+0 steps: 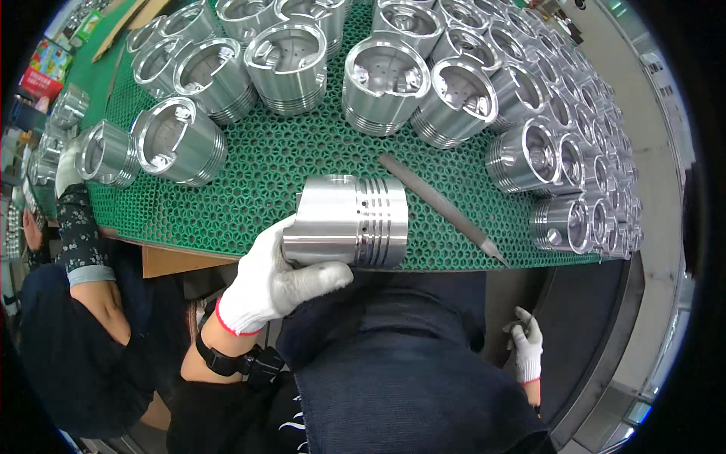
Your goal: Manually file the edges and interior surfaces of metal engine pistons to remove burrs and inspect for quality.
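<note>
Head view: left hand [266, 281] in white glove grips a silver piston [333, 219], frame centre, lying sideways with its ring grooves to the right; thumb along the near side, other fingers mostly hidden behind it. Right hand [527, 344], also gloved, hangs lower right, off the green mat [280, 151], fingers loosely bent; can't tell if it holds anything. Grey pointed tool [442, 200] lies diagonally right of centre. More pistons [291, 79] crowd top and upper right.

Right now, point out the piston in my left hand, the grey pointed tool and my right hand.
Held piston [340, 221]: head view, on its smooth side wall.
Grey pointed tool [439, 202]: head view, middle of its shaft.
Right hand [528, 346]: head view, on its gloved middle.
</note>
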`<action>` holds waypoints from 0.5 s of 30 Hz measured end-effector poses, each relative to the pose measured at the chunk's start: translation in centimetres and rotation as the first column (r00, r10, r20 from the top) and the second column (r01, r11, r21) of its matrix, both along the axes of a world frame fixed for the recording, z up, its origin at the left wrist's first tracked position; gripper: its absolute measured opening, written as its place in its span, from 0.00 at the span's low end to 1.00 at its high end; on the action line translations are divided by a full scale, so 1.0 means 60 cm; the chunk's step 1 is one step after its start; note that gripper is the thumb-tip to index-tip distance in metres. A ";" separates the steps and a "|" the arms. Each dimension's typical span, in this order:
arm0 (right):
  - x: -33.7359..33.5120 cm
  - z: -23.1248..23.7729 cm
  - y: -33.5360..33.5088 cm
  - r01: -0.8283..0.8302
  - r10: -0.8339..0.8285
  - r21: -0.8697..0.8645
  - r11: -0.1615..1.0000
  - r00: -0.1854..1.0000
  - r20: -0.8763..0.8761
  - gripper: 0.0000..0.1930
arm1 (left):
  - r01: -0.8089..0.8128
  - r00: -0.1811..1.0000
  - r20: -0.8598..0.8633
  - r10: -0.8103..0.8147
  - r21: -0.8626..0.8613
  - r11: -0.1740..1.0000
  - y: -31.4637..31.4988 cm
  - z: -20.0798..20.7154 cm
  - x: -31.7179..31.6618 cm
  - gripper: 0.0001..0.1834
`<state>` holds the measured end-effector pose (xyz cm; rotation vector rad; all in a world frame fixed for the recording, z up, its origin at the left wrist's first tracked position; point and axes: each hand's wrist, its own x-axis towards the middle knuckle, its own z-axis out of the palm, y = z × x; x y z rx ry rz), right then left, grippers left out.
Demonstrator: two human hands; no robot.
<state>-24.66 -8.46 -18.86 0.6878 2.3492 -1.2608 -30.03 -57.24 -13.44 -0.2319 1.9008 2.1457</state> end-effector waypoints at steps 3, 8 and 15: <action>-0.010 0.051 -0.061 -0.137 0.171 0.141 0.980 0.948 -0.270 0.20 | -0.009 1.000 0.003 0.009 -0.005 1.000 0.003 -0.003 -0.004 0.30; -0.144 0.119 -0.214 -0.465 0.835 0.720 0.516 0.462 -0.300 0.21 | -0.058 0.998 -0.013 0.058 0.023 0.998 0.002 -0.002 0.008 0.27; -0.238 0.083 -0.277 -0.463 0.924 0.801 0.380 0.150 -0.352 0.27 | -0.260 0.857 -0.511 -0.066 -0.539 0.801 0.016 -0.020 -0.035 0.36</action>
